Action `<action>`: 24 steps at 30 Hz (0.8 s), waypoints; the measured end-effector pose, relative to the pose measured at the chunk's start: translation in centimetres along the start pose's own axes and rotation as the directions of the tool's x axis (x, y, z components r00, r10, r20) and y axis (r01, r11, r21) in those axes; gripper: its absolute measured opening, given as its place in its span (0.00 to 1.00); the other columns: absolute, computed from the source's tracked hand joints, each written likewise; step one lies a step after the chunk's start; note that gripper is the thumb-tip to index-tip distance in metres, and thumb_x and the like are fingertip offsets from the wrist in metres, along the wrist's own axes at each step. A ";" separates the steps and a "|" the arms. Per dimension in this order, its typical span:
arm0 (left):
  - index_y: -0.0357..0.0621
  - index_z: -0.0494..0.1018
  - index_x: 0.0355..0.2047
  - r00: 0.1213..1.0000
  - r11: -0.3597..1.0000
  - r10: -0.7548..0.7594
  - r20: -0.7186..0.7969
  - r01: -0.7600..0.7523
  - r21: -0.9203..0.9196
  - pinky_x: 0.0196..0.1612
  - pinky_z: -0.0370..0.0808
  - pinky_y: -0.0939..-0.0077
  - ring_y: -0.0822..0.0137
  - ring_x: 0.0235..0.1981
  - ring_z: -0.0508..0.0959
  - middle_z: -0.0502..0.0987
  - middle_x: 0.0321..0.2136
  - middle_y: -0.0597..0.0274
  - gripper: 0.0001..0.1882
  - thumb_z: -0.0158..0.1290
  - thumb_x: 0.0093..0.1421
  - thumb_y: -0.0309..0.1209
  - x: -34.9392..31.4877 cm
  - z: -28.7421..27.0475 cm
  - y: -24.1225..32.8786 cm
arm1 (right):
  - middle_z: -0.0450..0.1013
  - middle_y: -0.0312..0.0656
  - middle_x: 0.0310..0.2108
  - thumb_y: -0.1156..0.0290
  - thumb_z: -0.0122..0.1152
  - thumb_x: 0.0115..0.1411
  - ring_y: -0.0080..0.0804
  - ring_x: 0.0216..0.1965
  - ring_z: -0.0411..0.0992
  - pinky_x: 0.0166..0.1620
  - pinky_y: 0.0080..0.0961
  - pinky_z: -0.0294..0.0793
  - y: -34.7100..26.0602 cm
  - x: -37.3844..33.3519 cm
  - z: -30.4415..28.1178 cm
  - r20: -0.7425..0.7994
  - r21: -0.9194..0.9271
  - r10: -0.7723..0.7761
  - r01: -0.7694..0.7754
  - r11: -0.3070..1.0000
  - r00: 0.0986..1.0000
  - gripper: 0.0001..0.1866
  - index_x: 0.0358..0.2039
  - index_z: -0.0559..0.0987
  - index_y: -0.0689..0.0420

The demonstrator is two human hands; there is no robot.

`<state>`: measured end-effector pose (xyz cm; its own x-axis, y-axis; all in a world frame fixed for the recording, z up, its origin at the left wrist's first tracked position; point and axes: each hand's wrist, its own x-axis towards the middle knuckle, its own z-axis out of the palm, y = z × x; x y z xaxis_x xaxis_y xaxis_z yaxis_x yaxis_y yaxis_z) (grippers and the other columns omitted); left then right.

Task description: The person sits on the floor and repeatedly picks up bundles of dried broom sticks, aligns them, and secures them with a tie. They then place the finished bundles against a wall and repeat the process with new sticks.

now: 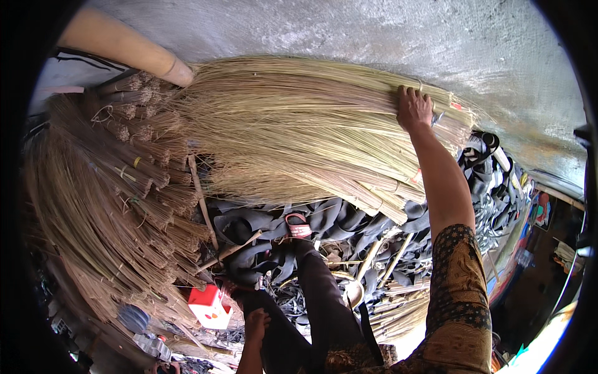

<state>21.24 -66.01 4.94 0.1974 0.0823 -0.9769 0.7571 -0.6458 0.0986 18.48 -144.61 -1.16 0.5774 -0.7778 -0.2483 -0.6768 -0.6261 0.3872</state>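
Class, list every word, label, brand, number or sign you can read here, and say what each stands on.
No text can be read clearly.
Reddish sandal strap: pale marks, too small to read.
Red and white box: red marks, no legible words.
Dry stalks under the right hand: no writing visible.

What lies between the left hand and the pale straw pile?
In the head view, the stretch between the left hand and the pale straw pile holds a dark trouser leg, then tangled black strips.
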 end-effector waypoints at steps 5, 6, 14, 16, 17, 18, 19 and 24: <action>0.37 0.71 0.58 0.998 0.998 0.063 0.031 -0.062 -0.027 0.42 0.78 0.73 0.67 0.41 0.82 0.80 0.45 0.55 0.26 0.55 0.70 0.45 -0.5 1.7 2.6 | 0.76 0.49 0.50 0.65 0.64 0.57 0.42 0.55 0.75 0.63 0.40 0.65 -1.5 -4.0 -3.4 0.065 0.079 -0.090 0.085 0.993 0.994 0.25 0.54 0.74 0.58; 0.36 0.71 0.58 0.996 0.996 0.074 0.039 -0.072 -0.045 0.43 0.78 0.73 0.67 0.42 0.82 0.80 0.46 0.54 0.27 0.56 0.70 0.46 -0.6 2.1 3.5 | 0.77 0.50 0.49 0.65 0.65 0.56 0.44 0.52 0.77 0.62 0.41 0.66 -2.2 -5.4 -4.1 0.071 0.084 -0.064 0.058 0.995 0.995 0.23 0.51 0.75 0.58; 0.47 0.51 0.73 0.813 0.919 0.385 0.438 -0.290 -0.268 0.58 0.77 0.57 0.57 0.62 0.74 0.69 0.63 0.47 0.41 0.56 0.69 0.48 -0.9 13.5 15.2 | 0.83 0.54 0.36 0.32 0.63 0.53 0.48 0.39 0.83 0.45 0.41 0.83 -10.2 -25.0 -6.7 0.684 0.549 -0.390 -0.082 0.832 0.616 0.42 0.49 0.79 0.62; 0.51 0.47 0.75 0.772 0.851 0.454 0.445 -0.229 -0.472 0.62 0.71 0.58 0.63 0.64 0.68 0.67 0.63 0.53 0.51 0.68 0.60 0.43 -1.6 17.2 17.2 | 0.82 0.57 0.39 0.34 0.69 0.49 0.53 0.42 0.83 0.49 0.42 0.82 -13.3 -31.0 -7.8 0.684 0.682 -0.490 -0.235 0.692 0.540 0.47 0.54 0.77 0.63; 0.48 0.51 0.72 0.768 0.791 0.509 0.389 -0.240 -0.563 0.64 0.70 0.60 0.60 0.62 0.69 0.66 0.63 0.51 0.54 0.74 0.53 0.38 -2.0 18.5 18.1 | 0.82 0.58 0.40 0.35 0.72 0.47 0.54 0.43 0.83 0.50 0.43 0.81 -14.7 -33.2 -8.5 0.706 0.700 -0.551 -0.322 0.637 0.446 0.47 0.55 0.76 0.64; 0.46 0.54 0.70 0.743 0.752 0.586 0.324 -0.349 -0.559 0.61 0.72 0.62 0.63 0.57 0.71 0.69 0.57 0.55 0.50 0.74 0.53 0.36 -2.3 18.4 18.8 | 0.82 0.59 0.41 0.38 0.73 0.47 0.55 0.42 0.82 0.49 0.44 0.81 -15.5 -35.6 -9.7 0.639 0.764 -0.585 -0.325 0.557 0.499 0.47 0.56 0.75 0.64; 0.44 0.58 0.67 0.697 0.688 0.667 0.265 -0.439 -0.577 0.58 0.73 0.64 0.66 0.53 0.73 0.71 0.52 0.60 0.47 0.74 0.54 0.34 -2.8 18.4 19.2 | 0.81 0.59 0.41 0.40 0.74 0.47 0.56 0.42 0.82 0.49 0.45 0.81 -16.1 -37.9 -11.3 0.655 0.751 -0.566 -0.345 0.563 0.501 0.47 0.57 0.73 0.65; 0.41 0.62 0.63 0.749 0.679 0.620 0.235 -0.361 -0.640 0.52 0.75 0.72 0.73 0.47 0.74 0.71 0.47 0.64 0.39 0.69 0.54 0.30 -7.9 13.1 18.8 | 0.77 0.64 0.49 0.45 0.76 0.48 0.59 0.53 0.76 0.58 0.48 0.74 -18.7 -41.6 -19.0 0.540 0.768 -0.513 -0.142 0.624 0.667 0.47 0.58 0.70 0.67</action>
<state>25.81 -88.73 11.99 0.4703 -0.5173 -0.7150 0.8411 0.0175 0.5406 15.79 -99.43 18.76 0.4860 -0.2278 -0.8437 -0.8552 -0.3228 -0.4055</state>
